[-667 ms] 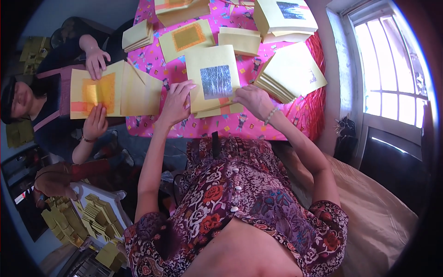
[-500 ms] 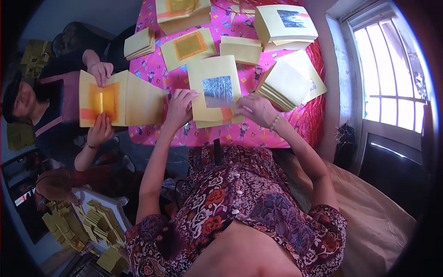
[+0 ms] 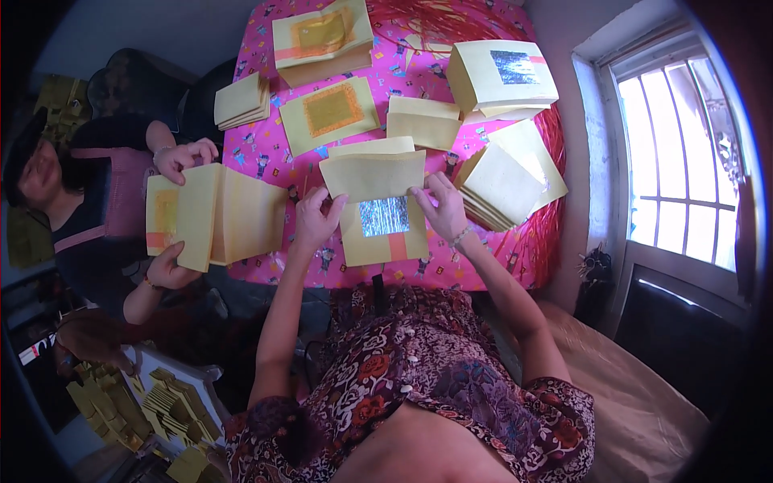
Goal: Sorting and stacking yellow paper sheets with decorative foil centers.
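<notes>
A pale yellow sheet of paper (image 3: 362,254) with a silver foil square (image 3: 384,217) and an orange-red strip lies in front of me on the table. Its far end is folded over toward me as a flap (image 3: 374,175), which hides the upper part of the foil. My left hand (image 3: 317,217) pinches the flap's left corner between thumb and fingers. At the opposite corner, my right hand (image 3: 442,208) grips the edge in the same way. Another pale sheet edge shows just behind the flap.
The pink patterned tablecloth (image 3: 262,145) carries stacks of yellow paper, including a silver-foil stack (image 3: 503,76), a gold-foil stack (image 3: 322,36) and folded sheets (image 3: 499,181). Red strands (image 3: 435,20) lie at the far edge. On the left, a co-worker's hands (image 3: 183,161) hold yellow papers.
The far end of my sheet, flat before, is now folded toward me over part of the foil. Both my hands have shifted to the flap's corners. The co-worker has lifted a sheet's edge.
</notes>
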Demonstrator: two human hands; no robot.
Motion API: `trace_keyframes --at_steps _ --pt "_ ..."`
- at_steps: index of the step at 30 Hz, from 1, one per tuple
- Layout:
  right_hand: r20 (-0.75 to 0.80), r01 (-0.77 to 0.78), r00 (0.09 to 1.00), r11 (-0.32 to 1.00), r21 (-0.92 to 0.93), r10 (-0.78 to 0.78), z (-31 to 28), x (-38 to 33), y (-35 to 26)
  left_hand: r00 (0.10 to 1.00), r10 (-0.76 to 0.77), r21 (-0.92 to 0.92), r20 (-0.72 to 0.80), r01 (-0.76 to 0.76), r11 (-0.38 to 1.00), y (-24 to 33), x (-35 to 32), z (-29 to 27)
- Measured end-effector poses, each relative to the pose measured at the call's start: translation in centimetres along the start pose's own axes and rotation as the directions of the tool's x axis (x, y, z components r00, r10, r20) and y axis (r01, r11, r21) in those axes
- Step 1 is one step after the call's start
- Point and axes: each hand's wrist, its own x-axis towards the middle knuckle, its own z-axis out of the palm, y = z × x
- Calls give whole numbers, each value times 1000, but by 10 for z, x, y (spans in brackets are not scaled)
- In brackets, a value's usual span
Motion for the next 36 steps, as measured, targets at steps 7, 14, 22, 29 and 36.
trace_keyframes --at_steps 7,14,22,29,36 --pt "-138 -128 981 991 50 134 16 0 -2 963 -252 -149 -98 236 960 7 -8 17" --pt "-148 -287 946 957 42 290 18 -6 -8 936 -306 -286 -177 248 925 8 -22 34" --pt "-75 -350 931 931 101 358 15 -3 -5 931 -313 -346 -186 236 908 -7 -29 44" --pt "-123 -286 945 948 140 303 20 -6 4 941 -276 -434 -196 169 885 -12 -26 49" --pt "-51 -304 947 938 169 316 21 -6 11 946 -272 -550 -178 133 824 -15 -24 50"
